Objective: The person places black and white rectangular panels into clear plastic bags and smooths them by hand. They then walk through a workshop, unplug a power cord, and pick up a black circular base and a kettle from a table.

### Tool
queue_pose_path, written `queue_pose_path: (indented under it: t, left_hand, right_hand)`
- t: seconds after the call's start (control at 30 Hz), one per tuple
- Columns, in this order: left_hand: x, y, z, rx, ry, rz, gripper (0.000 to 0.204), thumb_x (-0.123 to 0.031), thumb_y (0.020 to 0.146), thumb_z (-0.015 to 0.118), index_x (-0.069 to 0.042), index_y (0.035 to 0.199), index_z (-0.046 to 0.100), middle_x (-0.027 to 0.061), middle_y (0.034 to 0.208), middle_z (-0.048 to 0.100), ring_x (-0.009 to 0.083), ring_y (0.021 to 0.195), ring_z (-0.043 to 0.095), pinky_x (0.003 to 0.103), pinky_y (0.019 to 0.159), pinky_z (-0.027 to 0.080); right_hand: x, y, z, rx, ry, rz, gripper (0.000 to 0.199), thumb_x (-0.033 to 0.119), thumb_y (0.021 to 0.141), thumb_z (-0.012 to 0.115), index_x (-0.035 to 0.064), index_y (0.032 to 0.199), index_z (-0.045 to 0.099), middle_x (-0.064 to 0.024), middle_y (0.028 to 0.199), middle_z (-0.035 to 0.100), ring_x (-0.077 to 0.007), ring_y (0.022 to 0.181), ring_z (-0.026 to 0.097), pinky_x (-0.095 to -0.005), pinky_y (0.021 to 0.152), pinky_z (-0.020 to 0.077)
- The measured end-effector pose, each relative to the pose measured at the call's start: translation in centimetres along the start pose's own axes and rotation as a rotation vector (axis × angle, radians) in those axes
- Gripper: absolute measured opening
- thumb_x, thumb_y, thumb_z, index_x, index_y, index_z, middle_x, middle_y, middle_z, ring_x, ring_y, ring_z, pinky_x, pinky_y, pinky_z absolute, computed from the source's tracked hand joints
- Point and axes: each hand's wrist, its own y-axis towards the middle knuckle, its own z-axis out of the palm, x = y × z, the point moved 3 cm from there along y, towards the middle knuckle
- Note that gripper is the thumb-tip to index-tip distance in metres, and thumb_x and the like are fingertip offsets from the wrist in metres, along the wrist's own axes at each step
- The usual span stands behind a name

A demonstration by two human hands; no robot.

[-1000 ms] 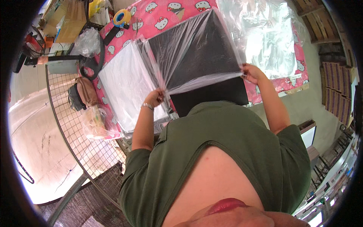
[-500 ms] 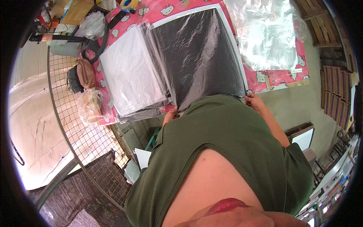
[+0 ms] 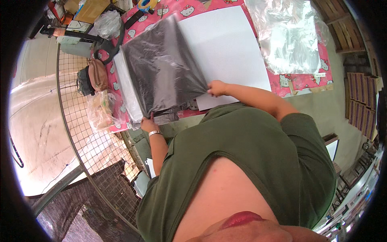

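Note:
A dark sheet in glossy clear plastic [image 3: 161,64] hangs between my two hands by its near corners. My left hand [image 3: 148,124] is closed on its near left corner, at the table's front edge. The near right corner is pinched in my right hand [image 3: 217,88], and creases run from there across the film. Under and left of it, a stack of white sheets in plastic [image 3: 128,86] is mostly covered. To the right lies a bare white board [image 3: 234,48], flat on the pink patterned table cover [image 3: 281,82].
A pile of clear plastic bags [image 3: 288,40] lies on the right of the table. Along the left edge sit a brown pouch [image 3: 98,75], a filled plastic bag [image 3: 100,111] and a tape roll [image 3: 147,4] farther back. A wire mesh panel [image 3: 76,105] stands at left.
The dark plastic-covered sheet has moved left, off the white board and over the white stack. Both my hands have shifted left with it.

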Motion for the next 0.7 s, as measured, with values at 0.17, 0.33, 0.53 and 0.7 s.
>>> queue_pose_path:
  t: [0.17, 0.33, 0.53, 0.7]
  left_hand:
    - [-3.8, 4.4, -0.6, 0.22, 1.069, 0.023, 0.06, -0.051, 0.084, 0.045, 0.007, 0.083, 0.06, 0.0225, 0.085, 0.061, 0.0338, 0.081, 0.061, 0.042, 0.066, 0.051]
    - [-1.1, 7.1, -1.2, 0.269, 1.159, -0.059, 0.066, -0.059, 0.083, 0.038, 0.0, 0.084, 0.066, 0.0181, 0.085, 0.064, 0.032, 0.083, 0.062, 0.041, 0.069, 0.049]
    - [2.4, 10.2, -1.4, 0.303, 1.333, 0.04, 0.046, -0.04, 0.084, 0.05, 0.0, 0.103, 0.058, 0.0179, 0.095, 0.062, 0.03, 0.092, 0.06, 0.039, 0.073, 0.048]
    - [-1.4, 6.9, 3.3, -0.068, -0.083, 0.107, 0.038, -0.014, 0.076, 0.059, 0.003, 0.109, 0.05, 0.0198, 0.109, 0.053, 0.0312, 0.094, 0.053, 0.04, 0.08, 0.042]
  right_hand:
    - [4.6, 5.2, 2.2, 0.161, 0.107, 0.126, 0.019, 0.02, 0.083, 0.054, 0.002, 0.085, 0.059, -0.0078, 0.071, 0.062, -0.0152, 0.056, 0.058, -0.0304, 0.051, 0.0478]
    - [5.9, 1.5, 0.8, 0.126, 0.0, -0.072, 0.023, 0.023, 0.081, 0.058, 0.006, 0.096, 0.062, -0.006, 0.082, 0.064, -0.0161, 0.069, 0.06, -0.0318, 0.063, 0.0486]
    - [-8.3, -10.5, -12.9, -1.366, 0.005, -0.093, 0.016, 0.009, 0.071, 0.056, 0.0065, 0.088, 0.056, -0.0121, 0.084, 0.057, -0.0277, 0.078, 0.057, -0.0378, 0.07, 0.0452]
    - [-15.4, -18.5, -14.1, -1.291, -0.443, 0.445, 0.021, 0.014, 0.073, 0.062, 0.0092, 0.092, 0.055, -0.0101, 0.091, 0.053, -0.0296, 0.09, 0.052, -0.0397, 0.076, 0.0437]
